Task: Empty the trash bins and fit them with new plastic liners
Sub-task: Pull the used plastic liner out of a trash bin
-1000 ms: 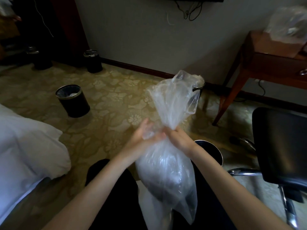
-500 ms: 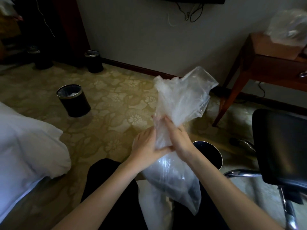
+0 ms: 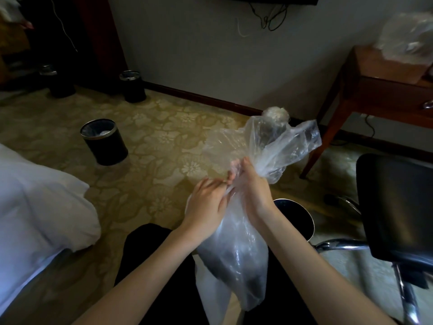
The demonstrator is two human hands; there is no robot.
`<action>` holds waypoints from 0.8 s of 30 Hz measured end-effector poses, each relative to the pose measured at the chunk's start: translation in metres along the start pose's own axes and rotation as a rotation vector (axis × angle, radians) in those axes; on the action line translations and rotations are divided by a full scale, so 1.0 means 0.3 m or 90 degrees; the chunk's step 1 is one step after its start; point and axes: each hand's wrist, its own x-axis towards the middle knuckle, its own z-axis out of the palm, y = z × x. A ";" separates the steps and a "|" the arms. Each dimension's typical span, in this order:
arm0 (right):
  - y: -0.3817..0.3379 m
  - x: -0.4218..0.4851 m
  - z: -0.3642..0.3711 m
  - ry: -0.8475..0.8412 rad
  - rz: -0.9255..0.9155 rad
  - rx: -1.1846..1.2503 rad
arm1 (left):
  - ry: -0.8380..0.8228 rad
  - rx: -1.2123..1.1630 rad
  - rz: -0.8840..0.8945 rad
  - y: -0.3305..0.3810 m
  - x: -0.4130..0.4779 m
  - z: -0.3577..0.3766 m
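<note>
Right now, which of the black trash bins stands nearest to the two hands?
The bin just below the right hand, beside the black chair and partly behind the bag being held. The others stand much farther away.

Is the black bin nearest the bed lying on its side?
No, the black bin stands upright on the carpet, with a liner inside.

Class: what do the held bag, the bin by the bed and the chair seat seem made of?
Bag: thin clear plastic, see-through, crinkled. Bin: matt black body, material unclear; shiny rim, likely metal. Chair seat: smooth black, faint sheen, probably leather or vinyl.
</note>
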 end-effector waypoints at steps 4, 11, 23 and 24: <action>-0.015 -0.002 0.013 0.063 0.065 0.138 | -0.063 -0.062 -0.045 0.021 -0.010 0.010; -0.026 0.020 -0.004 0.111 0.083 0.104 | -0.214 -0.119 -0.130 0.047 -0.018 -0.053; -0.095 -0.038 0.011 -0.200 0.051 0.055 | -0.056 0.002 -0.041 0.009 0.022 -0.038; -0.100 -0.045 0.015 -0.205 0.051 0.042 | -0.023 -0.018 -0.044 0.004 0.028 -0.038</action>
